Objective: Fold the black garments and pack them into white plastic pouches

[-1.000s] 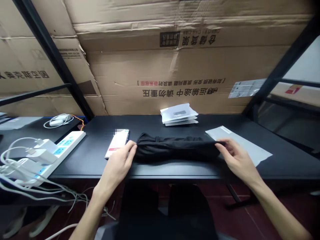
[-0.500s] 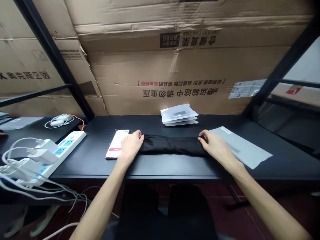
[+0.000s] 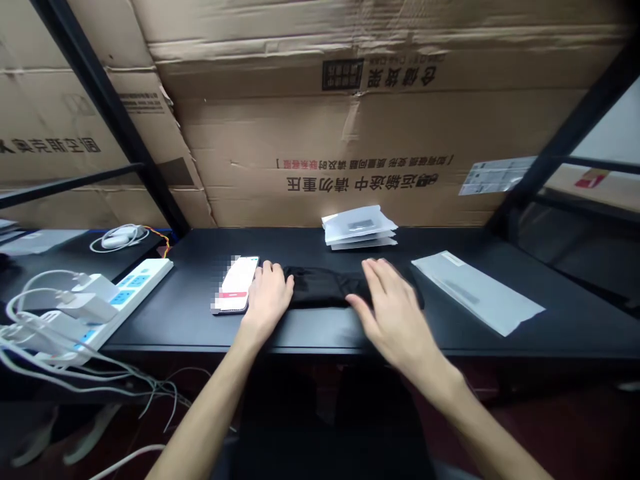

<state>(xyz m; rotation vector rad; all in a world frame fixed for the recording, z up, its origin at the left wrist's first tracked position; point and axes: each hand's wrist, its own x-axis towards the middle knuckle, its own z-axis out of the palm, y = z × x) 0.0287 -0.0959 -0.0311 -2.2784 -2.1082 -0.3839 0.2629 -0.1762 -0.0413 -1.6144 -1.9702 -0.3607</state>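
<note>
A long strip of folded black cloth (image 3: 320,288) lies flat across the desk in front of me. My left hand (image 3: 269,293) rests palm down on its left end, fingers laid out rather than curled. On the right part of the strip lies my right hand (image 3: 393,310), flat, with the thumb spread away from the fingers. A short piece of the cloth's right end shows beyond that hand. Close beside my left hand is a phone (image 3: 235,285) with a lit screen, partly blurred out.
Behind the cloth sits a small stack of translucent packets (image 3: 357,227). A flat frosted bag (image 3: 475,291) lies on the black desk (image 3: 190,333) at right. A white power strip (image 3: 143,277) with plugged chargers and cables stands at left. Large cardboard (image 3: 320,133) walls off the back.
My right hand has let go of the cloth's right end, moved left and flattened onto it. The left hand has gone from pinching the left end to lying on it.
</note>
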